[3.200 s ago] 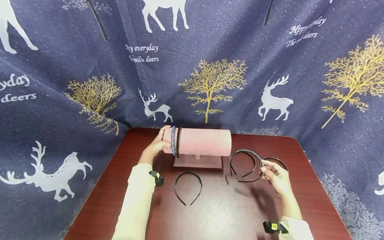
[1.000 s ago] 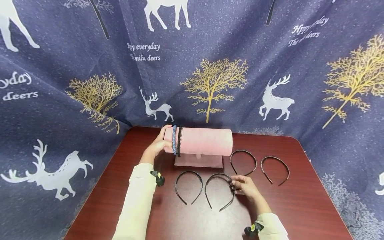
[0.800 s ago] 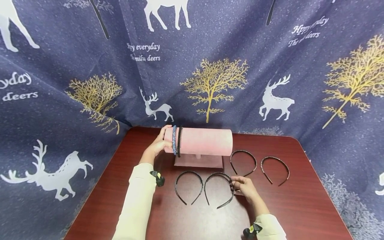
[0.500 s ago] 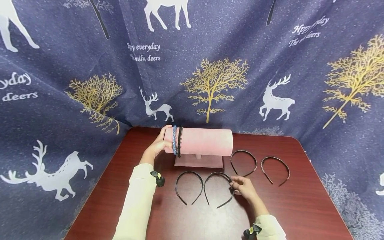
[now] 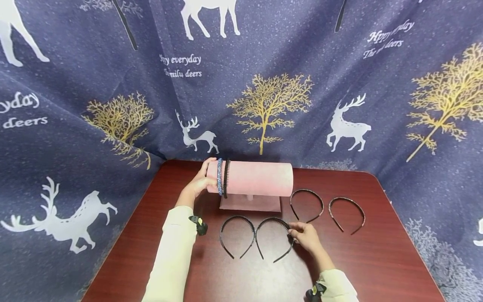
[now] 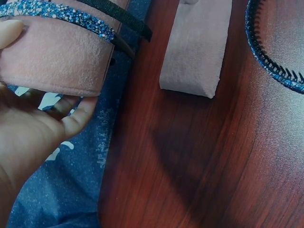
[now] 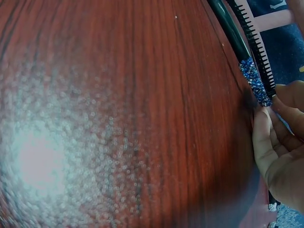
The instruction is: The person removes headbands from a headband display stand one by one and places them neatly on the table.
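My left hand (image 5: 198,183) grips the left end of a pink padded roll (image 5: 260,178), part of a display stand on a flat pink base (image 5: 250,203). In the left wrist view my thumb lies on the roll and the fingers reach behind it. A blue glittery headband (image 5: 219,178) and a black toothed headband (image 5: 226,180) sit around the roll's left part. At the table's middle my right hand (image 5: 307,238) pinches the right side of a dark headband (image 5: 272,218). Blue stones show on this headband (image 7: 255,80) in the right wrist view; the fingertips cover part of it.
Touching or close beside the pinched headband lies another dark headband (image 5: 237,217) with inner teeth. Two more headbands, a nearer one (image 5: 306,190) and a farther one (image 5: 345,198), lie to the right on the red-brown table (image 5: 377,260). A patterned cloth (image 5: 241,105) hangs behind.
My right hand has brought its headband from the table's right side leftward to the middle. Over the last second the headband has come down flat and slightly left. My left hand stays on the roll.
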The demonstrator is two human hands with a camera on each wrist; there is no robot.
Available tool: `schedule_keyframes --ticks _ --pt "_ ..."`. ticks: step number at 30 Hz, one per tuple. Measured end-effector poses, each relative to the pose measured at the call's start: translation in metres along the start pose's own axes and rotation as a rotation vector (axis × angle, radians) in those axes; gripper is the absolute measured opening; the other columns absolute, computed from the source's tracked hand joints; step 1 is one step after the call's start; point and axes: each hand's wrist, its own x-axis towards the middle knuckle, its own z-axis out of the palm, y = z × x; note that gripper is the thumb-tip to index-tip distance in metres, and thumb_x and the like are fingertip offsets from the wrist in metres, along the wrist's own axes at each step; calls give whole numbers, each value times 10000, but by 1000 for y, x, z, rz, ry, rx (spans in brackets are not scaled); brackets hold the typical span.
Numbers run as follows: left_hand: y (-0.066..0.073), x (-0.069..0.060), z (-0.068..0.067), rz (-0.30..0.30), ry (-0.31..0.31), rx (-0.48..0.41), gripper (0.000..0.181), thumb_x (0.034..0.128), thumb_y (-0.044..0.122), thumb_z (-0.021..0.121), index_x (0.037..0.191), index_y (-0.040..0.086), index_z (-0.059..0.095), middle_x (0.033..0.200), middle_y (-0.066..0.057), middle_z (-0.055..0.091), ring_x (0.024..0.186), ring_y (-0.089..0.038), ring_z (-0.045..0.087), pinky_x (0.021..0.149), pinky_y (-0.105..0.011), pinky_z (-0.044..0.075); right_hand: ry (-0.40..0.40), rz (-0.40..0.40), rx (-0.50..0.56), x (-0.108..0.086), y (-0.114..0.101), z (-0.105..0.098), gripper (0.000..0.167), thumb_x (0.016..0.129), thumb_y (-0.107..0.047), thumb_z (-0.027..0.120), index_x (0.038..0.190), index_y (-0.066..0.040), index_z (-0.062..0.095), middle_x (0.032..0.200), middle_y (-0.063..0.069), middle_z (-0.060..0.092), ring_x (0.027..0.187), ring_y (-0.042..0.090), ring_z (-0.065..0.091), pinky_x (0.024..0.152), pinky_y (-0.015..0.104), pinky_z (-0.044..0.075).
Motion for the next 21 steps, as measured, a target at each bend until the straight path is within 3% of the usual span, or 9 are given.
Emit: schedule_keyframes --ticks 4,10,18,21 --pt "-11 6 -4 6 19 15 980 588 -236 515 1410 233 259 1104 -143 428 859 -265 486 698 -333 439 2 -5 -5 0 -1 0 223 774 35 675 995 63 673 820 138 671 594 177 606 531 270 505" --pt "-13 7 -3 20 12 30 983 572 -195 531 1414 220 237 1098 -152 435 854 -264 495 700 -341 446 -5 -3 11 1 -1 -1 223 769 34 679 990 68 671 793 131 668 606 159 602 537 263 505" --pt "3 -3 3 1 -13 -4 977 577 -212 529 1419 178 223 1062 -153 423 832 -273 483 675 -353 445 44 -73 -77 -4 -9 -2 260 767 -10 696 1024 24 671 845 104 674 676 125 598 624 253 476" --pt "12 -8 5 -6 -13 -5 979 573 -209 525 1423 171 221 1067 -161 414 834 -283 476 674 -355 441 56 -115 -53 -7 -17 -3 289 772 -13 704 1052 35 655 886 122 665 738 145 613 671 254 478"
